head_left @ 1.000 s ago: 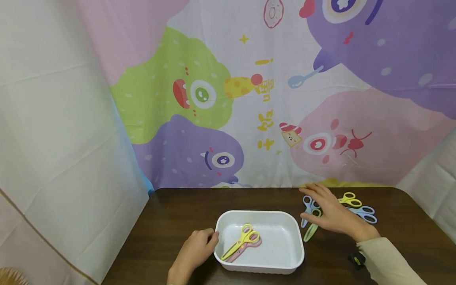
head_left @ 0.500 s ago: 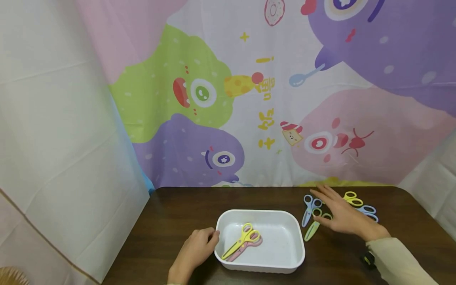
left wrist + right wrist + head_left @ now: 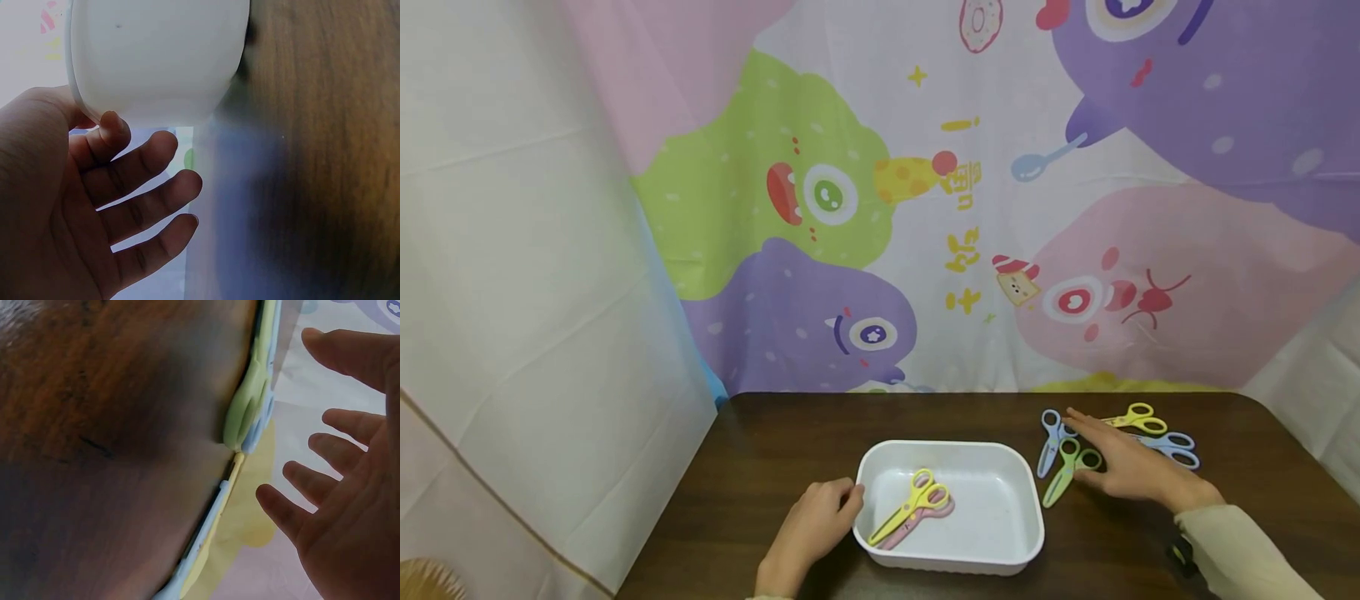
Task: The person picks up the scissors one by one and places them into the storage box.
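White tray [image 3: 1030,533] (two scissors [image 3: 912,517] inside)

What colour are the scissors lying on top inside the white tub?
Yellow. The yellow scissors lie over a pink pair in the tub. The head view shows it best.

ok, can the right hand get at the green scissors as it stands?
Probably yes. The right hand is open with fingers spread just beside the green scissors, which lie flat on the table with nothing on top. The blue scissors sit close alongside, so they might get nudged.
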`<state>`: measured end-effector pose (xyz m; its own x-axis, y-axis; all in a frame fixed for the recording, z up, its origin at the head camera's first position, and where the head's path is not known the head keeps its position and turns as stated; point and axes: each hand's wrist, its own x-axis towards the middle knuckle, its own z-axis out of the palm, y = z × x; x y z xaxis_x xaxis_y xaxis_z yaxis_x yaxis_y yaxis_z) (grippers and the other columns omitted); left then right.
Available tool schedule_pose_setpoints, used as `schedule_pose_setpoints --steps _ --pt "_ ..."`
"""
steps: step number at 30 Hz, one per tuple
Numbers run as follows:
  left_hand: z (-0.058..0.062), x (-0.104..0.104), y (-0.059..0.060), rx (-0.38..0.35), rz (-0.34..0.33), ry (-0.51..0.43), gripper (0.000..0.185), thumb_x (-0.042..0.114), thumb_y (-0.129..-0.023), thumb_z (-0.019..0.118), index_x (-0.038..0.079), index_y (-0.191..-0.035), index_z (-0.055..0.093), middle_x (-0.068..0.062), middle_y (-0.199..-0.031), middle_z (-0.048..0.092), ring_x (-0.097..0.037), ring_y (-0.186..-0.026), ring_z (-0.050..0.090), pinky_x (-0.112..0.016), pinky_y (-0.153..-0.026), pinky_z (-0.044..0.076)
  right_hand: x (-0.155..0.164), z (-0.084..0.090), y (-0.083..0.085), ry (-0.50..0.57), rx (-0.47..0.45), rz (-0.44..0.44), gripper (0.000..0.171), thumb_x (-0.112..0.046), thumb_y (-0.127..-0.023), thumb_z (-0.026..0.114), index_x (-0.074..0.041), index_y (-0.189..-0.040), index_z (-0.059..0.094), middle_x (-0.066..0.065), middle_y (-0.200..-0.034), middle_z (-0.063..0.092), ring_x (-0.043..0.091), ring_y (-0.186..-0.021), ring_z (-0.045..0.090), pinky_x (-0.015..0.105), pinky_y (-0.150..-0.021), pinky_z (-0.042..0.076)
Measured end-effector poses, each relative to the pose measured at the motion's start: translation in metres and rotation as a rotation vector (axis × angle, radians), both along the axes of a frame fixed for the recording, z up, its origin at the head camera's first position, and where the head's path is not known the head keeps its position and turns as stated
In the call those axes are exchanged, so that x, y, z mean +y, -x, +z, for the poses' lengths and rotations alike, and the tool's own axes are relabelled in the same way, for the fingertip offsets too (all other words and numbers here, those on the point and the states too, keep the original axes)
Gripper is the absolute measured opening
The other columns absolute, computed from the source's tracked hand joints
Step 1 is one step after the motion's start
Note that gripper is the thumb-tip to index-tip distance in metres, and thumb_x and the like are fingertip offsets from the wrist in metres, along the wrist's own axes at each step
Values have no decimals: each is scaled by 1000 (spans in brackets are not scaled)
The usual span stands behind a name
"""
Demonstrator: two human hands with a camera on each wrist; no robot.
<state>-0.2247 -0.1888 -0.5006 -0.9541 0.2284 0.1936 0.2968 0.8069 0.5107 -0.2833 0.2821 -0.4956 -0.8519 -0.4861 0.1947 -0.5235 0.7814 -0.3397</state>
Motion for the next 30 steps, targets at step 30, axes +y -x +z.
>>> schedule_pose_setpoints --steps 30 --pt "2 0 -2 -1 0 -9 36 26 -102 58 21 -68 50 10 -60 38 -5 -55 38 -25 -51 34 10 -16 -1 -61 19 108 26 -6 -86 75 1 -111 73 13 -111 74 37 -105 69 53 -91 54"
